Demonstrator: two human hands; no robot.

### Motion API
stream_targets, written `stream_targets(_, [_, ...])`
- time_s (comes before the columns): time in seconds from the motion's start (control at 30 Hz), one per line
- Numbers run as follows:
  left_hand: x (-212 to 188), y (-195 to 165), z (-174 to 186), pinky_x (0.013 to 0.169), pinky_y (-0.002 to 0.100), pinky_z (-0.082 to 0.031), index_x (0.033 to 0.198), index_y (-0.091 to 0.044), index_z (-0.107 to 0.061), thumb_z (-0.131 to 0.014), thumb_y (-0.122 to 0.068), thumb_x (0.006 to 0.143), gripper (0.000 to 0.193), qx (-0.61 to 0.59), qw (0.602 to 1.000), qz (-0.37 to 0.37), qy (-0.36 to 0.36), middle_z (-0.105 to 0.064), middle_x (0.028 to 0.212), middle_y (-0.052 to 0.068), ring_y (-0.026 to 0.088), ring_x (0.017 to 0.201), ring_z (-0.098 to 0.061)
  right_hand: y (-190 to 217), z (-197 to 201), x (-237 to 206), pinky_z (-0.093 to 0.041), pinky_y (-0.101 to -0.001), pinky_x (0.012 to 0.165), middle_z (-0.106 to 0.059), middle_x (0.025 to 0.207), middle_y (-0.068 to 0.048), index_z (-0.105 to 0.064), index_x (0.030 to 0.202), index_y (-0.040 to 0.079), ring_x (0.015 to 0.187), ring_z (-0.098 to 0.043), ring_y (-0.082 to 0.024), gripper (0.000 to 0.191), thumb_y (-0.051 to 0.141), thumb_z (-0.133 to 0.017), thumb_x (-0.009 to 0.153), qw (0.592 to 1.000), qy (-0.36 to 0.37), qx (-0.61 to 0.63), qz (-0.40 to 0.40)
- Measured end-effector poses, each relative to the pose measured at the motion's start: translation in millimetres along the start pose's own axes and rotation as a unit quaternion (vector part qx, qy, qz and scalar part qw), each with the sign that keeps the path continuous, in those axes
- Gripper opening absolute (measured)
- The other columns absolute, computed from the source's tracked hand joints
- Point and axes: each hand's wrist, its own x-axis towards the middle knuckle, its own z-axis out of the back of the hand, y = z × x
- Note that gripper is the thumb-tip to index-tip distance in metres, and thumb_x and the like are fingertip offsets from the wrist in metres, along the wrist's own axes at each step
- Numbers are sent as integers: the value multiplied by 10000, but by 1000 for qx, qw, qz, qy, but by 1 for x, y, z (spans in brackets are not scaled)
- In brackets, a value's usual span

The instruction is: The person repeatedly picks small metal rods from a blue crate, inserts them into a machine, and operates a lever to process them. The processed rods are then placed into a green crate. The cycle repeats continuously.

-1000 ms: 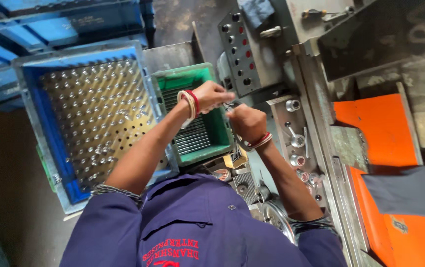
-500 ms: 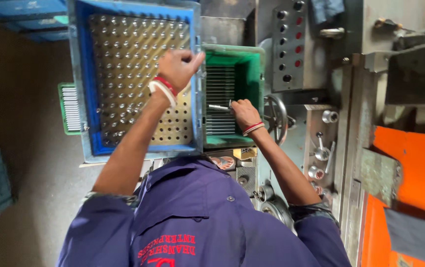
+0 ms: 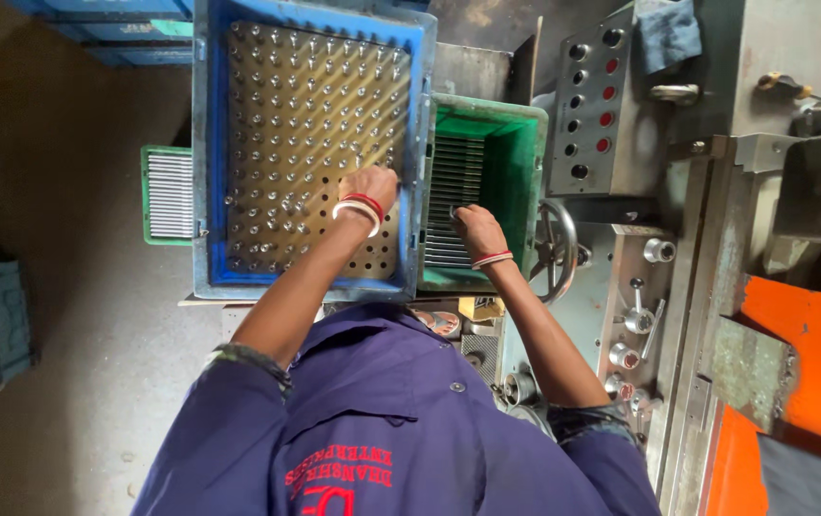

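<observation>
Left hand (image 3: 369, 187) now lower on perforated tray (image 3: 267, 143)

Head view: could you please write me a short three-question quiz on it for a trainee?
1. True or false: the left hand is over the blue tray of metal pins.
2. Where does the right hand reach? A: into the green crate. B: onto the button panel. C: onto the handwheel.
3. Fill in: in the picture, the handwheel lies to the ___ of the green crate.
Key: 1 true; 2 A; 3 right.
</observation>
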Motion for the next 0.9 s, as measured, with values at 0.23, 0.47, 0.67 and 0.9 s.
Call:
stream_targets(0.23, [-18, 5, 43, 716, 499, -579, 857, -98, -770, -571, -397, 1013, 391, -53, 997, -60, 4, -748, 854, 155, 326, 801, -729, 38, 50, -31, -550, -351, 721, -694, 890, -105, -725, 1021, 74, 800, -677, -258, 199, 131, -784, 839, 976, -142, 167, -5])
stream_targets(0.47, [-38, 18, 123, 510, 381, -449, 820, -98, -797, -667, -509, 949, 450, -350, 922, -154, 64, -633, 567, 62, 156, 489, -552, 103, 110, -54, -494, -322, 733, -653, 939, -73, -692, 1117, 46, 826, -573, -188, 229, 213, -707, 961, 962, -134, 234, 40])
stream_targets(0.67, [-37, -28, 71, 390, 292, -371, 655, -58, -644, -721, -488, 919, 510, -650, 741, -45, 163, -506, 540, -26, 89, 420, -464, 122, 118, -91, -447, -328, 657, -535, 822, -72, -622, 1026, 31, 734, -506, -179, 254, 284, -632, 1026, 957, -57, 282, -48])
stream_targets(0.9, [-25, -64, 25, 392, 279, -391, 771, -116, -606, -659, -537, 987, 476, -829, 502, 47, 240, -556, 611, -34, 75, 429, -441, 135, 119, -142, -440, -383, 637, -579, 793, -119, -621, 959, 30, 690, -570, -257, 249, 255, -583, 1059, 950, -226, 174, -129])
